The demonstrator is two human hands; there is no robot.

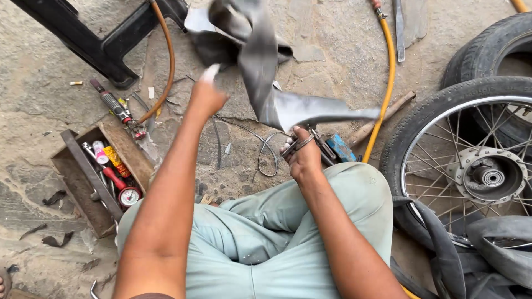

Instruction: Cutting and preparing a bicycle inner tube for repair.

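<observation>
left hand (pixel 206 97): I lift it, closed near the rubber tube (pixel 260 61), grip unclear
right hand (pixel 302 155): I grip scissors (pixel 310 141), cutting tube
tube: hangs above ground
toolbox (pixel 83 177): left of my knee

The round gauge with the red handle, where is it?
In the head view, the gauge lies in the wooden toolbox on the ground, low on the left, beside the left arm.

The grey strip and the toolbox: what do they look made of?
Strip: looks like matte grey rubber, since it hangs limp and folds between left hand and right hand, which holds scissors. Toolbox: probably worn, unpainted wood, with thick brown plank walls.
</observation>
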